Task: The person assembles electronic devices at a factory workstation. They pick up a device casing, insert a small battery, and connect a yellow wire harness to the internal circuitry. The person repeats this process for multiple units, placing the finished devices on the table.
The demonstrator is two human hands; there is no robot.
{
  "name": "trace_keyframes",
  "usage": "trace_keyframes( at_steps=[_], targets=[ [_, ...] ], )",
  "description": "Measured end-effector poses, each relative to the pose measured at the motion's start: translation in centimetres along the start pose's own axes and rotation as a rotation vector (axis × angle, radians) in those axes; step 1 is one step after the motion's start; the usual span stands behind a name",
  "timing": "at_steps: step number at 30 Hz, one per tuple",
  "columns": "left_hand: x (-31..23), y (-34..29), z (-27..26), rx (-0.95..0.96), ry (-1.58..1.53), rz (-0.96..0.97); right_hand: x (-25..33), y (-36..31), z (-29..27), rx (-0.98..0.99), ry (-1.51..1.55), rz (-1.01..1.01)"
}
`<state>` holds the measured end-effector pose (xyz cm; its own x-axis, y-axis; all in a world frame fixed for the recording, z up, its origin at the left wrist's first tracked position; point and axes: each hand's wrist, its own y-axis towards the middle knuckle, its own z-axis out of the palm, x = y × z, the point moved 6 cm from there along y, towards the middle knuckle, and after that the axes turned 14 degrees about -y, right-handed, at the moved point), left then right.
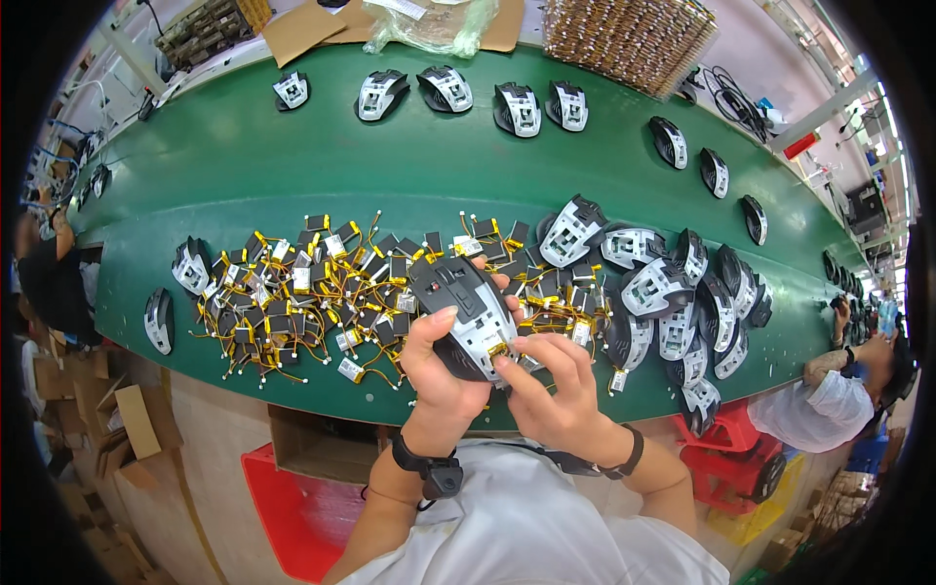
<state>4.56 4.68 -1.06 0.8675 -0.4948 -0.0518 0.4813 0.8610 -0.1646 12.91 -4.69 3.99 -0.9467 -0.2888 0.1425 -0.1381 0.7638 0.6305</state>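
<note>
My left hand (437, 375) is wrapped round a black and white computer mouse (466, 310), its open-shelled side turned up. At the mouse's near end, the thumb and index finger of my right hand (564, 395) close on a small battery (498, 349), of which only a yellow end shows. Whether it is seated in the mouse cannot be told. Beneath and beyond the mouse spreads a heap of small wired batteries (283, 312), grey and black with yellow tape. To the right, several similar mice (655, 290) lie piled together.
A green workbench (292, 171) carries more mice (444, 90) along its far side and two at the left (159, 320). Cardboard (302, 34) and a crate-like stack (629, 39) stand behind. Red bins (263, 497) sit below the near edge; a co-worker (819, 400) is at right.
</note>
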Motion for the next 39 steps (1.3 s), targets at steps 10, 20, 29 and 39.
trace_keyframes(
  at_steps=[10,20,29,39],
  targets=[
    [-0.4,0.6,0.4,0.038,0.038,-0.002,-3.6,1.5,-1.3,0.184,0.594,0.205],
    [3.6,0.8,2.7,0.08,0.444,0.055,-6.1,-0.4,2.7,0.441,1.532,0.895],
    [1.9,0.8,4.9,0.211,0.751,-0.038,-18.2,2.0,-5.9,0.325,1.168,0.882],
    [-5.9,-0.2,2.6,0.094,0.898,0.208,-49.7,-13.6,-14.7,-0.033,0.618,1.506]
  ],
)
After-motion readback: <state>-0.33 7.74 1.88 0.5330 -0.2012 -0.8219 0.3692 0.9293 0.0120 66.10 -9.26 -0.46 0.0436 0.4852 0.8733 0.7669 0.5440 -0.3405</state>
